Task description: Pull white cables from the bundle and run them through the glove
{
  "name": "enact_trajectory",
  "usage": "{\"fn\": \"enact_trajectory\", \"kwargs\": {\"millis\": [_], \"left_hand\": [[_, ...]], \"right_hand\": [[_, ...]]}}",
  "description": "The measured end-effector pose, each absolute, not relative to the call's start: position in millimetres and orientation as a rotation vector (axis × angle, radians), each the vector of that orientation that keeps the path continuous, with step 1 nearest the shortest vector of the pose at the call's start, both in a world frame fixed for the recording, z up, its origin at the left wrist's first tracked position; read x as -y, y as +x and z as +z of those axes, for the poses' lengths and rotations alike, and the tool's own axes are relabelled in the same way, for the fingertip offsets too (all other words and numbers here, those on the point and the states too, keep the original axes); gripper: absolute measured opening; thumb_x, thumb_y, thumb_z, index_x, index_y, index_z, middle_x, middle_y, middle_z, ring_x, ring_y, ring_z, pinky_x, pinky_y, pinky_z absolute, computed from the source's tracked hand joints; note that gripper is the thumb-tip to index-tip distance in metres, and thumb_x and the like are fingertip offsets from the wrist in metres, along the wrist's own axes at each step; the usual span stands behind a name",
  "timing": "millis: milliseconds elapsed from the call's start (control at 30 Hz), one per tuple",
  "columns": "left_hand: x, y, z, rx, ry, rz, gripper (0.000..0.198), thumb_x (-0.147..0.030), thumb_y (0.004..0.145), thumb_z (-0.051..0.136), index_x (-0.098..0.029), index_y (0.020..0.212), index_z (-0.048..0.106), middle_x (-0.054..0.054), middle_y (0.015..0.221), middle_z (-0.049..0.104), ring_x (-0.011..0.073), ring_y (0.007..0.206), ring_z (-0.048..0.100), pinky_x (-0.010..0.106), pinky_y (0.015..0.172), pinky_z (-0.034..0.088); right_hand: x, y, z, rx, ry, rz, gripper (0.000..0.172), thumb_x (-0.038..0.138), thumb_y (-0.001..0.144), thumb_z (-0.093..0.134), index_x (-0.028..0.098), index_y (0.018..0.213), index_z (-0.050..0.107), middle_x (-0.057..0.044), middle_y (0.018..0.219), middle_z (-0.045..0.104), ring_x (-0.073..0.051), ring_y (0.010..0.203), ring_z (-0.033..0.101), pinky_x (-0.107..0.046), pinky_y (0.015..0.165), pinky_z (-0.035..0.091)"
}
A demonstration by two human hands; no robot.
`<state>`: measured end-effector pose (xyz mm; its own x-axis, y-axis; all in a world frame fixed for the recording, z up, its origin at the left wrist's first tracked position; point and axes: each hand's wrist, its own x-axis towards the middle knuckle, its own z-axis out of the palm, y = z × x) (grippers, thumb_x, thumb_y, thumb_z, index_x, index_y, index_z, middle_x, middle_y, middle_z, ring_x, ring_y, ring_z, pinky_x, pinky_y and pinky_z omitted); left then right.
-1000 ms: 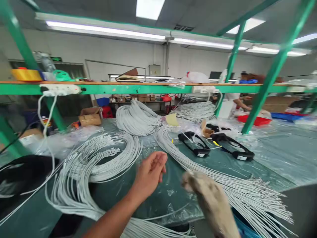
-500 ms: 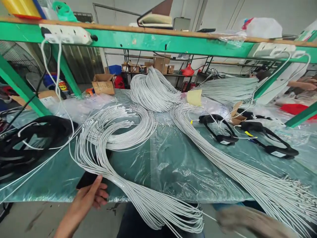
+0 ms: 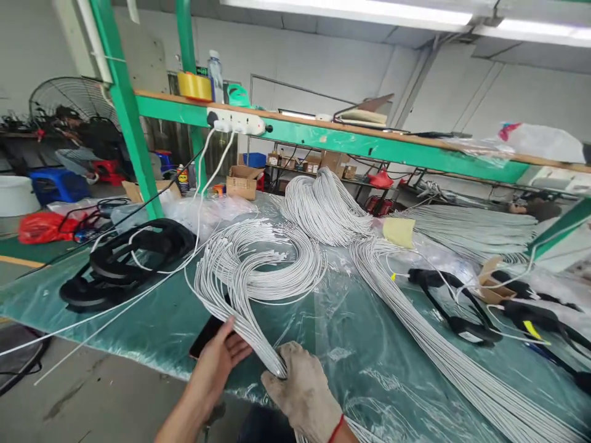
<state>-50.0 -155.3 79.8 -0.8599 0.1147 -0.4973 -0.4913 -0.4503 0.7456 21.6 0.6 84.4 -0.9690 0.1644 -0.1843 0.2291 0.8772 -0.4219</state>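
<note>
A bundle of thin white cables (image 3: 252, 332) runs from a curved pile down toward the table's front edge. My right hand (image 3: 305, 384), in a soiled pale work glove, is wrapped around this bundle near its lower part. Bare and with fingers stretched apart, my left hand (image 3: 221, 354) rests against the bundle's lower left side, its thumb at the cable edge. Beneath them lies a dark flat object (image 3: 203, 338), partly covered by hand and cables. The coiled cables (image 3: 295, 280) behind show many pale tips. Below my right glove the cables continue, partly hidden.
A second long cable bundle (image 3: 415, 326) crosses the right side. Behind stands a large cable heap (image 3: 318, 209). Black padded loops (image 3: 124, 264) lie left, more black frames (image 3: 462, 307) right. A green shelf beam (image 3: 314, 135) with a power strip (image 3: 240, 122) spans above the table.
My right hand has come in from the lower right and closed on the cable bundle. My left hand stays beside the bundle. The view has swung left and up.
</note>
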Motion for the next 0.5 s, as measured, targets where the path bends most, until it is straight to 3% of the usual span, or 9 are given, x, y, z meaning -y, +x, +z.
{"fn": "enact_trajectory", "kwargs": {"millis": [167,333,500], "left_hand": [[123,-104,153,-1.176,-0.403,2.523,0.020,-0.028,0.100,0.049,-0.017,0.093,0.063,0.006,0.077,0.074,0.0132,0.065,0.071,0.024,0.065,0.062],[64,-96,228,-1.106,-0.024,2.424,0.017,-0.023,0.095,0.058,-0.015,0.081,0.061,-0.003,0.058,0.055,0.0061,0.043,0.050,0.017,0.043,0.045],[17,-57,306,-1.169,0.327,2.257,0.014,-0.018,0.093,0.059,-0.011,0.082,0.064,-0.004,0.056,0.052,0.0066,0.038,0.044,0.019,0.036,0.039]], "right_hand": [[-7,44,124,-2.803,0.460,-0.875,0.019,0.030,0.076,0.067,0.024,0.094,0.068,-0.003,0.084,0.069,-0.019,0.074,0.062,-0.028,0.063,0.038],[-36,76,137,-2.517,0.263,-1.605,0.049,0.033,0.074,0.072,0.031,0.122,0.067,-0.001,0.089,0.073,-0.019,0.073,0.067,-0.026,0.063,0.048],[-77,121,122,-2.343,0.140,-1.859,0.039,0.052,0.077,0.073,0.032,0.110,0.076,-0.005,0.081,0.074,-0.028,0.070,0.073,-0.032,0.055,0.054]]}}
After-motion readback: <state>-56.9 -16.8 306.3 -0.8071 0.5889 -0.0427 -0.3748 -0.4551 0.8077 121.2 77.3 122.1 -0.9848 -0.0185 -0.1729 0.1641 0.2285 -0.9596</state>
